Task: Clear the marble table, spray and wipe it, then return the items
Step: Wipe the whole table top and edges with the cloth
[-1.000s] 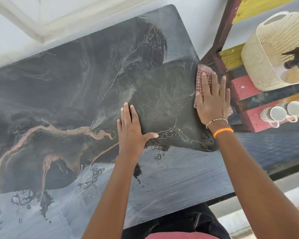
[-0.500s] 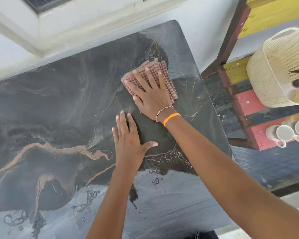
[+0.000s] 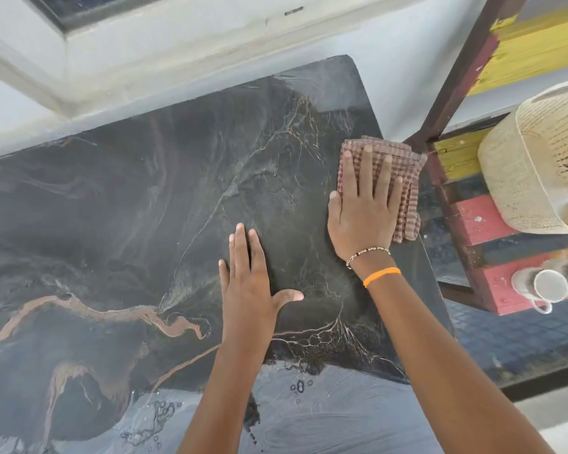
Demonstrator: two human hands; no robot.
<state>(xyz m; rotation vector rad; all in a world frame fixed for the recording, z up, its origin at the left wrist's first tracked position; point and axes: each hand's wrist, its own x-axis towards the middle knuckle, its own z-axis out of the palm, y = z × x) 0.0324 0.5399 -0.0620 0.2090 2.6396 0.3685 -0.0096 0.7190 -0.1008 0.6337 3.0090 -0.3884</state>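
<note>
The dark marble table (image 3: 128, 208) with brown and gold veins fills most of the view; its near part is wet with droplets and streaks. My right hand (image 3: 363, 208) presses flat on a folded reddish checked cloth (image 3: 405, 178) at the table's right edge, fingers spread over it. My left hand (image 3: 248, 283) lies flat on the bare marble in the middle, fingers apart, holding nothing.
A painted wooden shelf unit (image 3: 469, 221) stands right of the table, with a woven basket (image 3: 532, 165) and white mugs (image 3: 551, 286) on it. A white wall and window frame (image 3: 118, 60) run along the table's far side.
My right hand slid the cloth from the table's right edge to the upper middle, then back to the right edge. My left hand stayed planted on the marble.
</note>
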